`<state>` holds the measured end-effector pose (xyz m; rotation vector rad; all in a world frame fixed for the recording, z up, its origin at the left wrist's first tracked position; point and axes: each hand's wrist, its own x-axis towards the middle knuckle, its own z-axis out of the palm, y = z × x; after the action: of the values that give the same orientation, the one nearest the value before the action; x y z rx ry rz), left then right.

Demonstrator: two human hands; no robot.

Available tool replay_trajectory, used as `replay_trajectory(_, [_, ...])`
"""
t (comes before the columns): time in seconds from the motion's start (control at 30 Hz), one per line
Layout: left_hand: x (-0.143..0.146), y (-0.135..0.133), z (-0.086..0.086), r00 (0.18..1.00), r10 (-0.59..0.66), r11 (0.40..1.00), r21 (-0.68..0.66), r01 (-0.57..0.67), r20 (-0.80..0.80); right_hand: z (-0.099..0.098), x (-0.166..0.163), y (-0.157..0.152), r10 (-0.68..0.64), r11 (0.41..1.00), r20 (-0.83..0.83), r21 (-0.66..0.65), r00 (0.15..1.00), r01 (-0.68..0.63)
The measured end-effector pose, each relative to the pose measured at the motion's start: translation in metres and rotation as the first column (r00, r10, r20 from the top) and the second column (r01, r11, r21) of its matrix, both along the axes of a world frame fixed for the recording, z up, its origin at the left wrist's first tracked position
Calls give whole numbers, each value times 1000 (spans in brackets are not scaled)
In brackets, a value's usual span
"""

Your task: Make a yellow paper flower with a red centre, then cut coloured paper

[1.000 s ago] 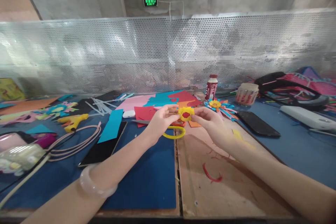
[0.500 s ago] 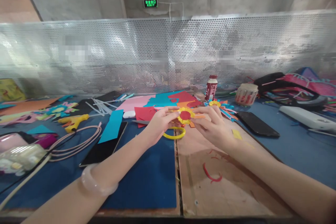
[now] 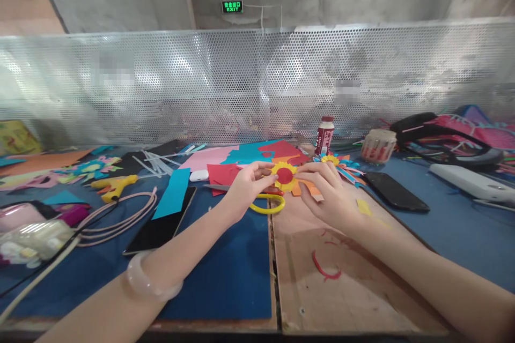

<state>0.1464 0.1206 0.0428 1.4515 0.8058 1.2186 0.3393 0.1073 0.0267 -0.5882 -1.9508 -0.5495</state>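
Between my two hands is a yellow paper flower [image 3: 285,175] with a round red centre, held up over the table and facing me. My left hand [image 3: 248,188] pinches its left edge, thumb in front. The fingertips of my right hand [image 3: 326,188] are closed on its right edge, near the red disc. Just below the flower lie scissors [image 3: 269,204] with a yellow handle, their blades partly behind my left hand. Orange paper [image 3: 308,188] shows behind my right fingers. A finished-looking paper flower [image 3: 330,159] with blue and orange strips lies beyond my right hand.
Left of my arm are a tablet [image 3: 155,233] with a blue paper strip [image 3: 173,193], a coiled cable [image 3: 120,225] and a yellow glue gun [image 3: 115,186]. To the right are a black phone [image 3: 396,191], a jar [image 3: 378,146] and a bottle [image 3: 325,135]. Red paper scraps [image 3: 325,267] lie on the wooden board.
My right fingertips have shifted slightly on the flower, now closer to its red centre. The flower stays at nearly the same place, and the camera view has moved a little.
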Motion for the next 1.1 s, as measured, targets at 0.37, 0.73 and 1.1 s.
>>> replay_trajectory(0.37, [1,-3,1,996,-28,996,-83,35,81,-5,-8,3,-91,996,-124,-28,988,88])
replay_trajectory(0.73, [2,-4,2,995,-90,993,-69,93,35,-2,-11,0,-172,984,-149,-60,974,165])
replay_trajectory(1.1, [2,-3,0,998,-67,996,-61,68,6,-2,-14,-2,-193,978,-129,-105,973,180])
